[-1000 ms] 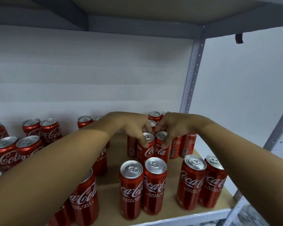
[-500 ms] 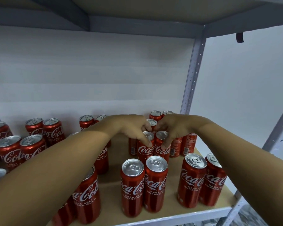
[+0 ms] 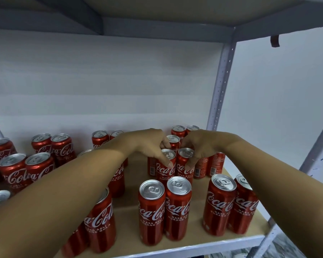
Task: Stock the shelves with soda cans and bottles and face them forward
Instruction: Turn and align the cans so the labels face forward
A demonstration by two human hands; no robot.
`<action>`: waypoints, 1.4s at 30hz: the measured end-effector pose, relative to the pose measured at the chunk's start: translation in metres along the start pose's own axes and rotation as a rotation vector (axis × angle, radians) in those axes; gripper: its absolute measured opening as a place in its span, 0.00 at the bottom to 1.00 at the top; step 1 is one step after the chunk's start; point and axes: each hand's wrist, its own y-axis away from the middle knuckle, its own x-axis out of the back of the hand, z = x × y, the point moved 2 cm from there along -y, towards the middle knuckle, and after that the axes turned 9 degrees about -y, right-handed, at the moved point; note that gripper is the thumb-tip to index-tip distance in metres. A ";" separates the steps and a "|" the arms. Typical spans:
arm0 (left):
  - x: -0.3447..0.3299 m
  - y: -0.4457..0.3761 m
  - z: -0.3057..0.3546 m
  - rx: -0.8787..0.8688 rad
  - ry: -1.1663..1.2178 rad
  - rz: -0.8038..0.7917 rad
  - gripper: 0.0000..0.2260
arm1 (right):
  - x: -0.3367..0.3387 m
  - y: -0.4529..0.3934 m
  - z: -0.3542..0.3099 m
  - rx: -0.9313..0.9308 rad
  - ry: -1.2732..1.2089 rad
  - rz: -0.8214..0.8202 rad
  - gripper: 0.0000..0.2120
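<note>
Left hand (image 3: 149, 144) curled over the left Coca-Cola can (image 3: 166, 166), thumb on its label. Right hand (image 3: 198, 146) grips the right Coca-Cola can (image 3: 184, 166). Both cans upright, touching, mid-shelf (image 3: 131, 175), logos forward.

Both forearms stretched forward, converging. Left hand (image 3: 149, 144) palm down, fingers (image 3: 166, 161) curled over a can top (image 3: 167, 153). Right hand (image 3: 199, 146) mirrored, fingers curled round the neighbouring can top (image 3: 186, 152).
</note>
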 end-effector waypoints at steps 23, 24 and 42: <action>0.003 0.009 -0.007 0.017 -0.116 0.034 0.30 | -0.012 -0.012 -0.008 0.029 -0.229 0.013 0.26; 0.003 0.010 -0.009 0.023 -0.116 0.037 0.29 | -0.013 -0.014 -0.010 0.042 -0.203 0.018 0.26; 0.002 0.021 -0.038 0.072 -0.007 0.090 0.31 | -0.016 -0.038 -0.020 0.009 -0.230 0.070 0.32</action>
